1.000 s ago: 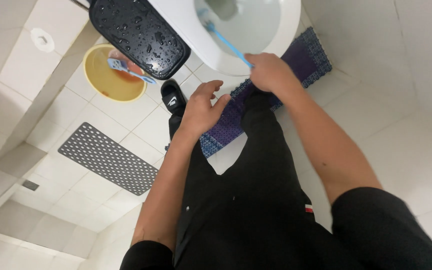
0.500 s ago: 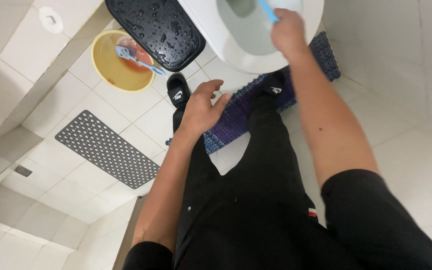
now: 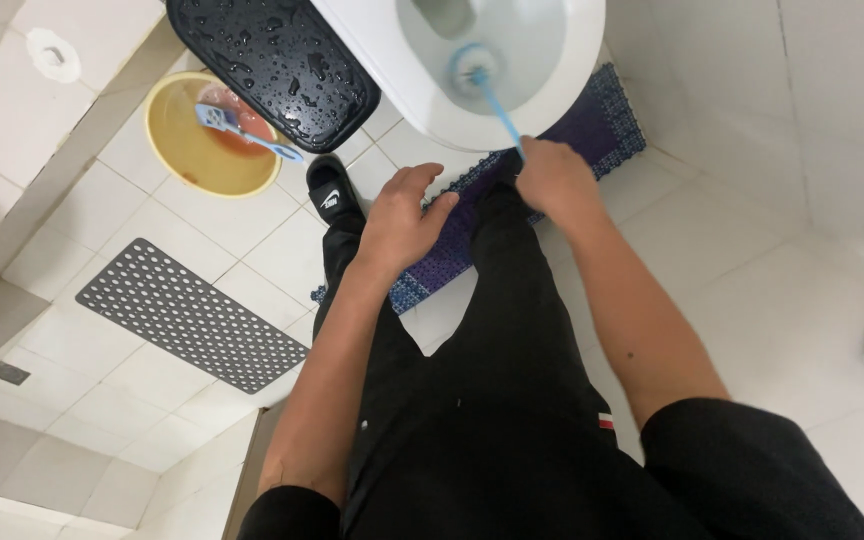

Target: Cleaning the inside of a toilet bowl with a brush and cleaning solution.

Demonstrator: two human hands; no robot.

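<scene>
While the right hand is clenched on the blue toilet brush, whose head sits inside the white toilet bowl, scrub under the rim with short strokes; the left hand hangs released, holding nothing.

The person wore black short sleeves, black trousers with a small red-and-white tab, and a black slide sandal marked in white.
</scene>
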